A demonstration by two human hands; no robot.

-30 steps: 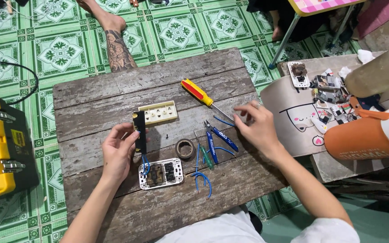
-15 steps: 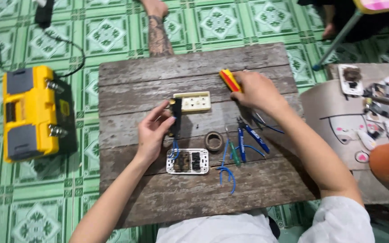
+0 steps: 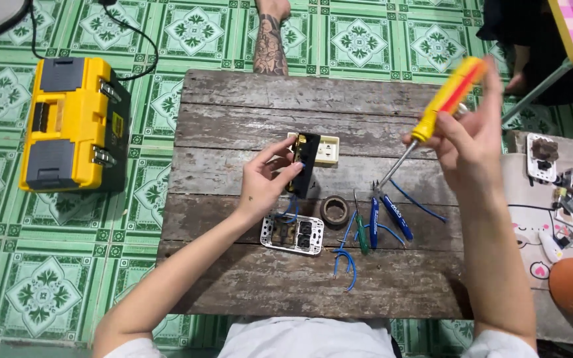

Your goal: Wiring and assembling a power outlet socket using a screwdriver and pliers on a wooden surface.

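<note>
Right hand (image 3: 472,142) grips the screwdriver (image 3: 432,116), tip slanting down-left toward the black module (image 3: 305,166) pinched in the left hand (image 3: 263,185) mid-surface.

The far planks of the wooden surface (image 3: 247,93) and its near strip lie open for a hand, while the middle is crowded by a cream socket (image 3: 327,148), tape roll (image 3: 335,210), white switch plate (image 3: 292,234), blue-handled pliers (image 3: 386,219) and loose blue wires (image 3: 346,262) (all lying close together).

I see a weathered plank table (image 3: 247,119) on green tiled floor (image 3: 48,278), on it a cream socket (image 3: 327,150), white switch plate (image 3: 292,234), tape roll (image 3: 335,211), blue pliers (image 3: 386,213), blue wire scraps (image 3: 347,264)
</note>
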